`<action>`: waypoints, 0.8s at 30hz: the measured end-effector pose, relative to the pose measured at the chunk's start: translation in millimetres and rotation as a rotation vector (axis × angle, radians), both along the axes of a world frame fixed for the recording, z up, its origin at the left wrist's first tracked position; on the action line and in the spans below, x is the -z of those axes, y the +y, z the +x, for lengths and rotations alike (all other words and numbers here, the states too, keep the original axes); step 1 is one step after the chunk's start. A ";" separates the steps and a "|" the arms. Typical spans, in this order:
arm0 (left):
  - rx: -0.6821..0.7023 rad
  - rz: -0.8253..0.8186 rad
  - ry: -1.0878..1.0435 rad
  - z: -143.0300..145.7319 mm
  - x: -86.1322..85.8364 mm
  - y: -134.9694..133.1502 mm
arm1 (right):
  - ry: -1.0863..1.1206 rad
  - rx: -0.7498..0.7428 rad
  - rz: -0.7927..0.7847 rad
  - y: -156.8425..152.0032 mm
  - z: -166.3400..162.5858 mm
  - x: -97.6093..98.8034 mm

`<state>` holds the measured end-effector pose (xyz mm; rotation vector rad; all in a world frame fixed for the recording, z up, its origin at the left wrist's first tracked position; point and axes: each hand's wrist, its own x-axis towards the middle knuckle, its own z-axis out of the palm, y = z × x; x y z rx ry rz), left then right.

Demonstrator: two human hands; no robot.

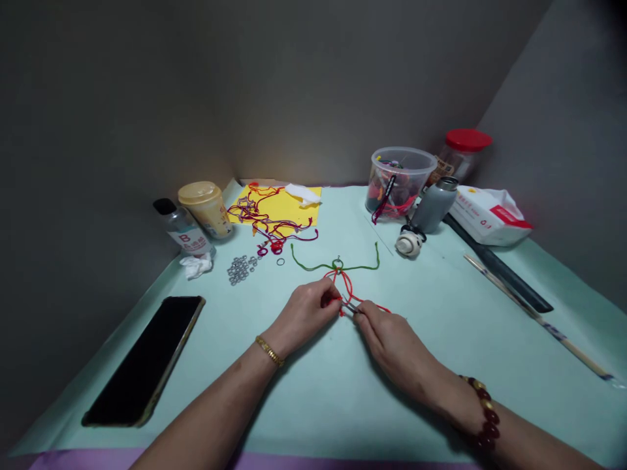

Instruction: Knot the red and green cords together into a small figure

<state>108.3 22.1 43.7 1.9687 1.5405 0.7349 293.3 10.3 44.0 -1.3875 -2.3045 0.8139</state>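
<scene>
Left hand (306,312): fingers pinched narrow on the red cord (345,287), gold bracelet (268,351) on the wrist
Right hand (392,344): holding a small metal tool (350,307) right by the left hand, maybe tweezers, too small to be sure
Cords: red loops run up to a green cord (333,266) spread sideways on the surface (210,339)
Left side: black phone (142,360), loose metal rings (240,269)
Far end: tangled cords (269,219) on yellow paper (298,212), plastic tub (399,179), red-lidded jar (465,153)
</scene>
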 end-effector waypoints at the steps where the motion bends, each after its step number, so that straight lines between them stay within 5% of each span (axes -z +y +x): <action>1: 0.000 0.000 -0.002 -0.2 0.4 0.1 | -0.030 0.016 0.006 0.3 -0.3 0.9; 24: -0.013 0.023 0.046 1.9 -0.8 -0.6 | -0.092 0.024 -0.068 8.7 -5.9 -6.5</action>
